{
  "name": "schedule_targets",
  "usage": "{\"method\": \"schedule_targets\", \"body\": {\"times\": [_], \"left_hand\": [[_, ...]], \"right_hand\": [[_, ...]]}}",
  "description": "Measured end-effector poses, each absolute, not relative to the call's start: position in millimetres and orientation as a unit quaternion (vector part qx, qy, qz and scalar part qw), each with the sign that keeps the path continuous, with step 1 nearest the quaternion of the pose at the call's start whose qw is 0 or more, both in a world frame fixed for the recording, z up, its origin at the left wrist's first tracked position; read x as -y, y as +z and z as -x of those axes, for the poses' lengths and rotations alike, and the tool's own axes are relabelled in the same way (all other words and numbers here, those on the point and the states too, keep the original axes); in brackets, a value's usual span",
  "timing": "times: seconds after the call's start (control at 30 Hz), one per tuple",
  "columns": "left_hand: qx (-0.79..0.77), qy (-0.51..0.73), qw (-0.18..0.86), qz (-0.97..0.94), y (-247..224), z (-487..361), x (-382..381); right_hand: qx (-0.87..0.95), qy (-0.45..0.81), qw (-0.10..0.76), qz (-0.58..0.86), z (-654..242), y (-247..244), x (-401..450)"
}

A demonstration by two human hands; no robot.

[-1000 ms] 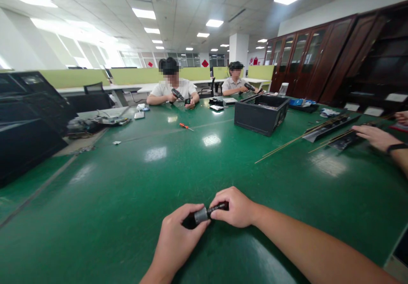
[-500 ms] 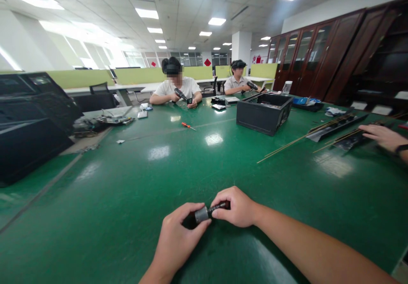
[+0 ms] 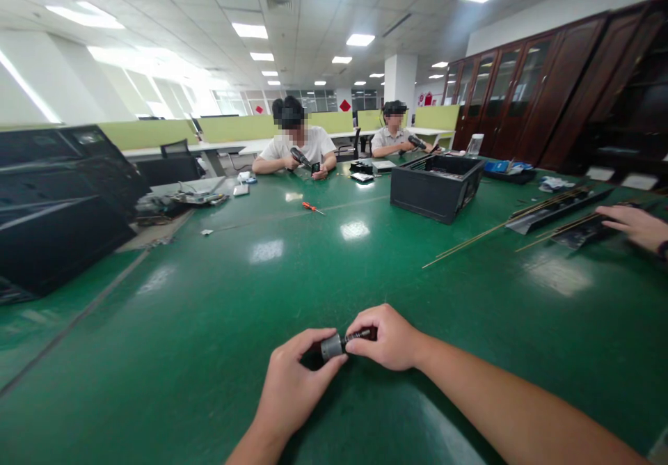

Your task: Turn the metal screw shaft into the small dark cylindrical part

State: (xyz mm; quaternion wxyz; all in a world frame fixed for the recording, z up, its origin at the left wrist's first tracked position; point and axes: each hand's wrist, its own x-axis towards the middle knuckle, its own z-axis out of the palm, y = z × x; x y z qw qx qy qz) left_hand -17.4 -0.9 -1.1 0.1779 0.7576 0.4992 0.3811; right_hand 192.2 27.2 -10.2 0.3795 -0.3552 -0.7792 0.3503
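Observation:
Between the thumb and fingers of my left hand point(image 3: 297, 374) is a grey metal cylinder point(image 3: 331, 347), lying roughly sideways just above the green table point(image 3: 209, 326). A thin dark ridged shaft point(image 3: 359, 337) runs from the cylinder's right end into the pinch of my right hand point(image 3: 389, 340). My two hands are close together, their fingertips a small gap apart. The far end of the shaft is partly hidden by my right fingers.
An orange screwdriver point(image 3: 312, 208) lies mid-table, a black metal case point(image 3: 433, 190) behind it to the right. Thin rods point(image 3: 459, 244) and another person's hand point(image 3: 634, 225) are at the right. Dark casings point(image 3: 62, 207) stand left. Two people sit opposite with power tools.
The camera view has shifted slightly, so the room and table items appear a little further right and lower. My hands keep their hold, with the shaft and cylinder nearly unmoved.

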Motion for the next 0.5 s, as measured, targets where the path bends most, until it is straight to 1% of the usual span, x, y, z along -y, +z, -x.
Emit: {"method": "schedule_targets", "body": {"times": [0.5], "left_hand": [[-0.509,0.396,0.187,-0.741,-1.2,16.2,1.7]], "right_hand": [[0.765,0.353,0.381,0.381,-192.3,-10.1,-25.4]]}}
